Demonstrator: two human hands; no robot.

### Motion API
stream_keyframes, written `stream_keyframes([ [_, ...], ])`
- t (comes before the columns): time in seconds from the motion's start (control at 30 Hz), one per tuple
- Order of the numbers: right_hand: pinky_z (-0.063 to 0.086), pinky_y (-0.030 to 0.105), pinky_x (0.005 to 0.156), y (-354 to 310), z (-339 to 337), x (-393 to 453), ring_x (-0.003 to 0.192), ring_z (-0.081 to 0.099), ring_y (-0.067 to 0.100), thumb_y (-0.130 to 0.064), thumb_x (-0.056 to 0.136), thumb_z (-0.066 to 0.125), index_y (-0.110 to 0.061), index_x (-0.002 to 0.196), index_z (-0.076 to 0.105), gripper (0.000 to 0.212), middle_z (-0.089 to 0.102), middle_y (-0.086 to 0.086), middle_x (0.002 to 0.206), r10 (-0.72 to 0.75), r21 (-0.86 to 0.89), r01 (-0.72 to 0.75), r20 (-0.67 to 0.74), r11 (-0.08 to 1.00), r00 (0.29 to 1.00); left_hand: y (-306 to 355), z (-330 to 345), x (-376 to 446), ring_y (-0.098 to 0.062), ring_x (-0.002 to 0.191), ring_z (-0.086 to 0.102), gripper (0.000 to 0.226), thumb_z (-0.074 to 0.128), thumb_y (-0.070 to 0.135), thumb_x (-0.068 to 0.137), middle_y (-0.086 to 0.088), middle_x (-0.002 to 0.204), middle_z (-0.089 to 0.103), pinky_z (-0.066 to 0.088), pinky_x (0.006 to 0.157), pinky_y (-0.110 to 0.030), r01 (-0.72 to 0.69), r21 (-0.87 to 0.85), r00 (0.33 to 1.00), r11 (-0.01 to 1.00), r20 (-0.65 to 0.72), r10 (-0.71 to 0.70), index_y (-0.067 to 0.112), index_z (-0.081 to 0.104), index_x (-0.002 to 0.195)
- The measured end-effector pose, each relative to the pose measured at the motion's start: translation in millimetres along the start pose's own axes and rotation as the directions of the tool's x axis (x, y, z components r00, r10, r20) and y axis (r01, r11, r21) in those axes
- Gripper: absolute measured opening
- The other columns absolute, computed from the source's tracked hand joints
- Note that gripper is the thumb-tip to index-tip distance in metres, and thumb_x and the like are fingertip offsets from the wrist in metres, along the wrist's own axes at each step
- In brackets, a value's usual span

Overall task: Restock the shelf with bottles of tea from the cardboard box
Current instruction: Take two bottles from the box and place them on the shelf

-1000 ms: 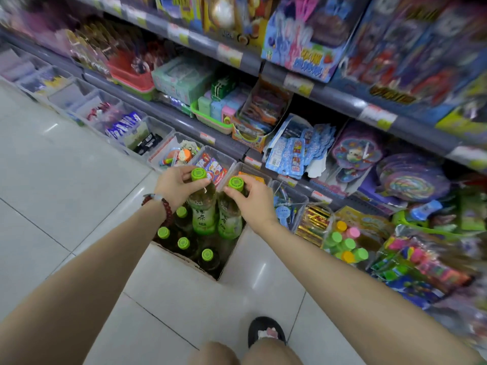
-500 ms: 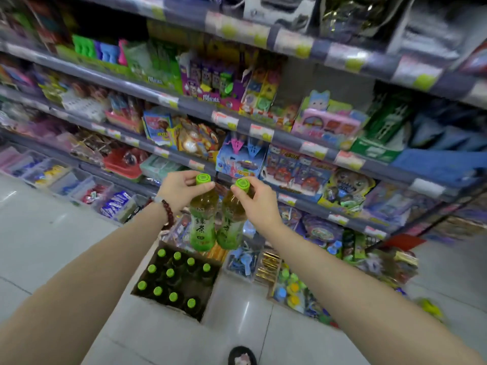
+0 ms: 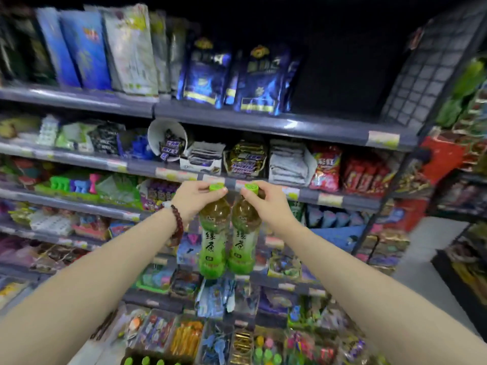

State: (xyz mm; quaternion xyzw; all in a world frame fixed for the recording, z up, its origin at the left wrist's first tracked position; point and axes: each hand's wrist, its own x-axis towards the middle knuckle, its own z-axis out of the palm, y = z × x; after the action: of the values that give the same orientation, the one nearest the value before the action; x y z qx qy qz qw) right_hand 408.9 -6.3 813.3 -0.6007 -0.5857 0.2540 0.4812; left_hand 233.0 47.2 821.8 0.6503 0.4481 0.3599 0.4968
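Note:
Two green tea bottles with green caps hang side by side in front of the shelves. My left hand [image 3: 193,200] pinches the left bottle [image 3: 213,241] by its cap. My right hand [image 3: 266,204] pinches the right bottle [image 3: 243,238] by its cap. Both bottles are upright and touch each other at chest height. At the bottom edge, green caps of more bottles [image 3: 145,360] show in the cardboard box [image 3: 123,358] on the floor. The top shelf [image 3: 329,125] has a dark gap at its right end.
Shelves full of snack packets, sweets and toys fill the view ahead. Blue bags [image 3: 253,80] stand on the top shelf left of the gap. A wire grid panel [image 3: 432,72] closes the shelf's right end. Trays of small goods [image 3: 184,335] line the floor level.
Both hands have lifted the two bottles up from the box to chest height. My view has swung upward from the floor to the upper shelves.

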Motion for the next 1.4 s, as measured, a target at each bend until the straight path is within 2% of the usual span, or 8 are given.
stream_keyframes([
  [0.07,0.051,0.037,0.075,-15.5,-29.7,15.5,0.074,0.061,0.015,-0.03,0.089,0.062,-0.014,0.087,0.068,0.017,0.068,0.003,0.079,-0.053,-0.01,0.052,-0.026,0.999,0.998,30.4,12.3,16.2,0.002,0.056,0.064,0.005,0.069,0.015,0.081,0.008,0.064,0.073,0.051,0.065,-0.02,-0.048,-0.005,0.999,0.999,0.004,0.048,0.011,0.07,0.084],
  [0.2,0.051,0.034,0.08,-40.9,-84.4,44.5,0.086,0.067,0.021,-0.031,0.088,0.062,-0.013,0.094,0.07,0.021,0.073,0.006,0.09,-0.098,-0.025,0.096,-0.07,0.995,0.993,88.0,30.5,42.6,-0.022,0.087,0.071,0.026,0.076,0.036,0.071,-0.006,0.09,0.076,0.054,0.087,-0.041,-0.115,-0.005,0.993,0.993,0.006,0.115,0.015,0.075,0.087],
  [0.37,0.048,0.023,0.072,-74.4,-138.9,74.3,0.08,0.063,0.011,-0.03,0.089,0.061,-0.012,0.093,0.071,0.02,0.073,0.007,0.091,-0.142,-0.045,0.138,-0.105,0.989,0.984,149.8,47.3,72.6,-0.026,0.097,0.068,0.069,0.078,0.06,0.051,-0.01,0.102,0.073,0.051,0.095,-0.043,-0.202,-0.034,0.979,0.979,-0.005,0.202,0.012,0.072,0.1],
  [0.53,0.055,0.037,0.086,-101.1,-181.2,101.8,0.091,0.069,0.02,-0.033,0.087,0.063,-0.021,0.088,0.071,0.014,0.075,0.006,0.092,-0.203,-0.079,0.191,-0.21,0.978,0.956,209.7,63.6,94.2,-0.022,0.083,0.064,0.024,0.072,0.024,0.078,-0.011,0.09,0.07,0.054,0.081,-0.036,-0.318,-0.088,0.948,0.944,0.009,0.32,0.007,0.071,0.095],
  [0.77,0.056,0.036,0.086,-136.1,-227.8,125.0,0.092,0.068,0.016,-0.035,0.086,0.063,-0.019,0.095,0.072,0.021,0.074,0.0,0.093,-0.324,-0.182,0.274,-0.383,0.944,0.865,279.0,77.0,126.3,-0.015,0.069,0.06,0.022,0.073,0.022,0.077,-0.006,0.081,0.067,0.051,0.059,-0.021,-0.503,-0.133,0.86,0.854,0.019,0.51,0.009,0.072,0.095],
  [0.93,0.052,0.025,0.079,-139.9,-245.0,137.2,0.086,0.066,0.013,-0.029,0.086,0.065,-0.016,0.094,0.07,0.017,0.07,-0.003,0.088,-0.385,-0.211,0.322,-0.527,0.923,0.758,305.4,95.5,150.7,-0.016,0.081,0.065,0.017,0.077,0.026,0.073,-0.002,0.084,0.071,0.054,0.083,-0.032,-0.604,-0.138,0.795,0.785,-0.024,0.607,0.018,0.073,0.088],
  [1.07,0.045,0.016,0.075,-133.1,-256.8,143.9,0.082,0.062,0.01,-0.028,0.086,0.065,-0.017,0.096,0.067,0.015,0.066,-0.008,0.084,-0.418,-0.252,0.337,-0.622,0.907,0.661,311.1,114.3,164.7,-0.012,0.082,0.066,0.009,0.076,0.023,0.075,0.004,0.082,0.071,0.052,0.084,-0.028,-0.651,-0.149,0.757,0.744,-0.062,0.65,0.025,0.07,0.081],
  [1.4,0.039,-0.002,0.067,-104.8,-275.7,184.6,0.078,0.058,-0.003,-0.03,0.086,0.065,-0.018,0.097,0.067,0.017,0.066,-0.01,0.085,-0.403,-0.262,0.307,-0.612,0.915,0.681,306.3,147.2,203.0,-0.014,0.094,0.068,0.02,0.078,0.025,0.072,-0.001,0.092,0.073,0.054,0.091,-0.033,-0.614,-0.137,0.789,0.777,-0.108,0.604,0.023,0.071,0.091],
])
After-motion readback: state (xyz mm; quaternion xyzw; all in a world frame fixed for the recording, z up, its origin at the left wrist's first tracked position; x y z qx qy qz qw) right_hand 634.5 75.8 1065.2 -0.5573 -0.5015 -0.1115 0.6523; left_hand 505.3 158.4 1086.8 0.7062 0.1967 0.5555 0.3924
